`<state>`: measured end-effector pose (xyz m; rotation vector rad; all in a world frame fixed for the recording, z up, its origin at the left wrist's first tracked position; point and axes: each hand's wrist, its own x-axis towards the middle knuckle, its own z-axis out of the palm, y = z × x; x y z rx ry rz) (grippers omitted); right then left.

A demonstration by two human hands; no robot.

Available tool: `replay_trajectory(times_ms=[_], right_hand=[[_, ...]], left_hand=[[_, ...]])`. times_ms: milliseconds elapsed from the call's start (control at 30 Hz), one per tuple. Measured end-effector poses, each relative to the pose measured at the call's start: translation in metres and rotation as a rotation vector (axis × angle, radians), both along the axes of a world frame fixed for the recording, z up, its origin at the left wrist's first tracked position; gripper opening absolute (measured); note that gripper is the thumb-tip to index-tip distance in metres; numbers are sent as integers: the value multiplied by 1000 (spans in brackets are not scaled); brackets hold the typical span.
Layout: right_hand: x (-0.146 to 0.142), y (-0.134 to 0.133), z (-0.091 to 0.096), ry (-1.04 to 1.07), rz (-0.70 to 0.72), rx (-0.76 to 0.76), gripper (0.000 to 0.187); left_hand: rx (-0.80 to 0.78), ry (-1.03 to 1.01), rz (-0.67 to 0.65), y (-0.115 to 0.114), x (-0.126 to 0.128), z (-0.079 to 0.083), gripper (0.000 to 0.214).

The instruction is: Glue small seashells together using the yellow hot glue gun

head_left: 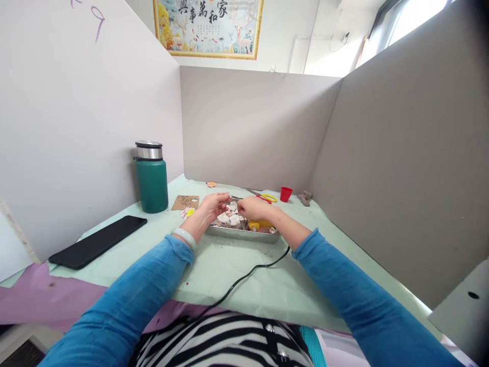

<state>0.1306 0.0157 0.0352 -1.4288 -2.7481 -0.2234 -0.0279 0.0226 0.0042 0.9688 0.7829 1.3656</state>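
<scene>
My left hand (214,205) and my right hand (252,207) meet above a shallow metal tray (240,234) on the pale green table. Both hands are closed in a pinch around something small and thin between them; I cannot make out what it is. The tray holds several pale shell-like pieces (231,218), dark bits and a yellow object (260,224). A pale bangle (185,236) sits on my left wrist. Both arms wear blue sleeves.
A green flask (152,177) with a steel lid stands at the left, a black phone (98,240) nearer me. A brown card (185,202), yellow-handled scissors (265,195), a small red cup (286,193) and a grey lump (305,198) lie behind the tray. A black cable (244,278) runs toward me. Grey partitions enclose the desk.
</scene>
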Motion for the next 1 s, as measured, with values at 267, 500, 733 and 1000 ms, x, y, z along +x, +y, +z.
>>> replay_trajectory(times_ms=[267,500,733,1000], right_hand=[[-18,-10,2,-102,63,-179,32],[-16,-9,8,5,73,-90,22],[28,-9,19,1030,-33,-368,19],[34,-11,-4,1639,74,-794,18]], left_hand=[[15,-2,-28,5,-3,-4,9],[4,-2,-11,-1,-2,1,6],[71,40,-81,-8,2,4,12],[184,114,-200,-12,8,0,23]])
